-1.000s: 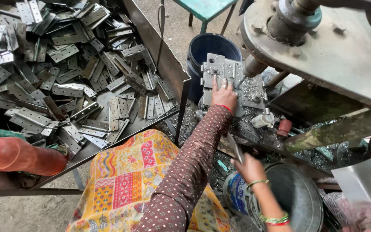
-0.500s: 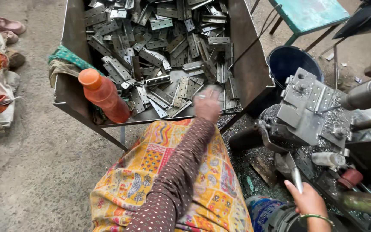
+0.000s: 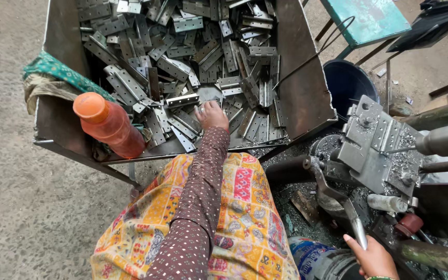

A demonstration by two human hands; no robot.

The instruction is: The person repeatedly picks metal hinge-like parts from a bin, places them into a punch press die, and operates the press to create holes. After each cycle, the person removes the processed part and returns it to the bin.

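Observation:
My left hand (image 3: 211, 115), in a dotted maroon sleeve, reaches into a big steel tray (image 3: 307, 98) full of grey perforated metal plates (image 3: 182, 57). Its fingers press down on the plates at the near edge of the pile, and what they hold is hidden. My right hand (image 3: 372, 256) is at the lower right, closed around the end of a metal lever (image 3: 338, 199) that belongs to a drilling machine. A steel jig plate (image 3: 372, 140) on that machine is covered in metal shavings.
An orange plastic bottle (image 3: 107, 124) leans in the tray's near left corner beside a green cloth (image 3: 53, 70). A dark blue bucket (image 3: 348, 83) and a teal stool (image 3: 372, 18) stand behind the machine. A patterned yellow cloth (image 3: 234, 207) covers my lap.
My left hand left the jig plate on the machine and swung left into the tray of plates. My right hand stayed down by the lever.

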